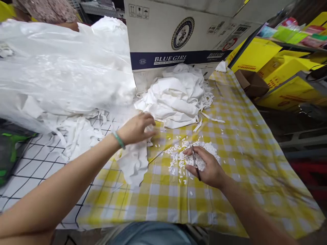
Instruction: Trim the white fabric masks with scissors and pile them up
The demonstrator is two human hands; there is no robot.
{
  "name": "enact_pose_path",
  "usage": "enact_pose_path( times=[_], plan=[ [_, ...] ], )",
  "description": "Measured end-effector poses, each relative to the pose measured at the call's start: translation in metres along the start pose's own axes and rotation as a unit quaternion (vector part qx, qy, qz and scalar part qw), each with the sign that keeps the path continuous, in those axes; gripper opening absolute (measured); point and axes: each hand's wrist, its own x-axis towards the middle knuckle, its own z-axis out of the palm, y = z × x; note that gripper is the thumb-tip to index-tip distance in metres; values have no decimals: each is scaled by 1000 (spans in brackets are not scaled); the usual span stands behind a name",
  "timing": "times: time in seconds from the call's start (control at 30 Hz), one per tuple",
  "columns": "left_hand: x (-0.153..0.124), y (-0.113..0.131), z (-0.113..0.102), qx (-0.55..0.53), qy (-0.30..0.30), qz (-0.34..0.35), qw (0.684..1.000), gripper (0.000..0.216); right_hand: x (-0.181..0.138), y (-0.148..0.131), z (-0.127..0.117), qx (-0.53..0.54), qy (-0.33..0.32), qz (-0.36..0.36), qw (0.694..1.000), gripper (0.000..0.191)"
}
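My left hand (136,128), with a green bangle on the wrist, reaches forward and its curled fingers press on a white cloth piece (134,161) that hangs over the yellow checked tablecloth (242,143). My right hand (205,166) rests on the table and grips small thread snips (195,165), blade pointing away. Under and around it lies a heap of small white clippings (178,154). A pile of white cloth pieces with straps (176,98) sits just beyond both hands.
A large clear plastic bag of white cloth (58,68) fills the left. A cardboard box marked BLUE GIRL (184,34) stands at the back. Yellow boxes (278,68) and a brown box are stacked at the right. A black-grid white sheet (35,163) covers the table's left part.
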Motion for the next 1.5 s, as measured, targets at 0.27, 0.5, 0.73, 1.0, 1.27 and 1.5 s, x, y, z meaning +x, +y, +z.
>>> enact_pose_path(
  times=[0.27, 0.5, 0.73, 1.0, 1.27, 1.5],
  plan=[
    [-136, 59, 30, -138, 95, -53, 984, 17, 37, -46, 59, 72, 14, 45, 996, 15],
    [-135, -5, 19, -36, 252, -292, 922, 18, 55, -69, 85, 145, 6, 108, 983, 27],
    [-72, -49, 15, -80, 97, -264, 956, 4, 56, -83, 89, 141, 10, 90, 986, 34],
    [-98, -36, -5, -188, 13, -275, 943, 21, 59, -50, 100, 134, 35, 151, 979, 31],
    [-148, 35, -89, -338, 199, -236, 889, 23, 87, -81, 98, 258, 115, 87, 955, 36],
    [-203, 75, -82, -474, 208, -174, 838, 20, 75, -112, 131, 280, -60, 2, 958, 26]
  ],
)
